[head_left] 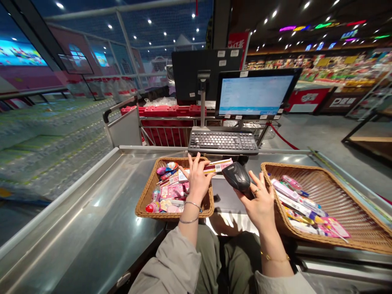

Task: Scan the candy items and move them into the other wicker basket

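My left hand (pixel 197 177) is over the right side of a wicker basket (pixel 143 200). It grips a long, slim pink-and-white box (pixel 220 165), whose barcode end sticks out to the right past the basket rim. Under and beside that hand lie small packaged goods, among them a pink package (pixel 172 191) and a red-capped item (pixel 152 207). In my right hand (pixel 259 200) is a black handheld barcode scanner (pixel 236 176), its head close to the box's barcode end. The fingers partly hide the scanner's handle.
To the right, a second wicker basket (pixel 343 192) holds several small packaged items. Behind the metal counter (pixel 101 220) stand a keyboard (pixel 223 141) and a lit monitor (pixel 255 96). A shopping cart (pixel 167 132) and stacked bottle packs (pixel 61 139) are beyond.
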`<move>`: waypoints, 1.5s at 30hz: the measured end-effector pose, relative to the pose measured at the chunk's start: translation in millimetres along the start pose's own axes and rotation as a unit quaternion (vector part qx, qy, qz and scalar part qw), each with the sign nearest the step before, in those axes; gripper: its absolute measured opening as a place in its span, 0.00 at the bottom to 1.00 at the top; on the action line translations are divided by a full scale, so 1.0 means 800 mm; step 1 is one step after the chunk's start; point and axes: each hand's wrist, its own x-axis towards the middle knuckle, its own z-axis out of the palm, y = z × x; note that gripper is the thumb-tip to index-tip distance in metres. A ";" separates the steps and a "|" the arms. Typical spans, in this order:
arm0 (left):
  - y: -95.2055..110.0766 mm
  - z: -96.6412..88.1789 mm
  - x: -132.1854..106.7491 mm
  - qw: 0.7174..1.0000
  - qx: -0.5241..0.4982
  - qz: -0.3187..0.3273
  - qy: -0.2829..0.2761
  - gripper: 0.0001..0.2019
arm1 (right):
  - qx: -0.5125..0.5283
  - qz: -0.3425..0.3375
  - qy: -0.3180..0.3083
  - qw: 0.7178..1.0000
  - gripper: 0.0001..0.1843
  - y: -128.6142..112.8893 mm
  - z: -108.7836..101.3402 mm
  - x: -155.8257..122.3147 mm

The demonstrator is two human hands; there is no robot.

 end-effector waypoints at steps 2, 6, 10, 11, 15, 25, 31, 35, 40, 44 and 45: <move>0.001 0.003 0.000 1.000 -0.002 0.003 0.010 0.16 | 0.001 0.001 -0.001 1.000 0.17 0.000 -0.001 -0.001; 0.003 0.008 0.000 1.000 -0.002 0.007 0.019 0.16 | 0.002 -0.008 -0.001 1.000 0.18 0.000 -0.001 -0.001; 0.004 0.009 0.002 1.000 0.002 -0.001 0.024 0.17 | -0.003 -0.017 0.000 1.000 0.17 0.000 -0.002 -0.002; 0.004 0.009 0.002 1.000 0.002 -0.004 0.026 0.17 | -0.005 -0.018 -0.002 1.000 0.17 0.000 -0.002 -0.002; 0.003 0.010 0.002 1.000 0.001 -0.005 0.030 0.17 | -0.011 -0.018 -0.017 1.000 0.16 -0.003 -0.002 -0.003; 0.005 0.010 0.001 1.000 0.010 -0.009 0.022 0.17 | -0.013 -0.022 -0.026 0.999 0.15 -0.007 -0.003 -0.005; 0.004 0.010 0.000 0.999 0.017 -0.001 0.029 0.17 | -0.015 -0.023 -0.024 0.999 0.15 -0.007 -0.005 -0.005; 0.005 0.010 0.001 0.999 0.013 -0.009 0.029 0.18 | -0.014 -0.025 -0.026 0.999 0.15 -0.007 -0.005 -0.005; 0.007 0.009 0.001 1.000 0.005 -0.015 0.024 0.17 | -0.014 -0.023 -0.028 0.999 0.14 -0.006 -0.006 -0.005; 0.007 0.008 0.001 1.000 0.003 -0.016 0.023 0.17 | -0.015 -0.026 -0.024 0.999 0.15 -0.006 -0.005 -0.005; 0.007 0.008 0.001 1.000 0.002 -0.015 0.024 0.17 | -0.016 -0.026 -0.023 0.999 0.15 -0.006 -0.005 -0.005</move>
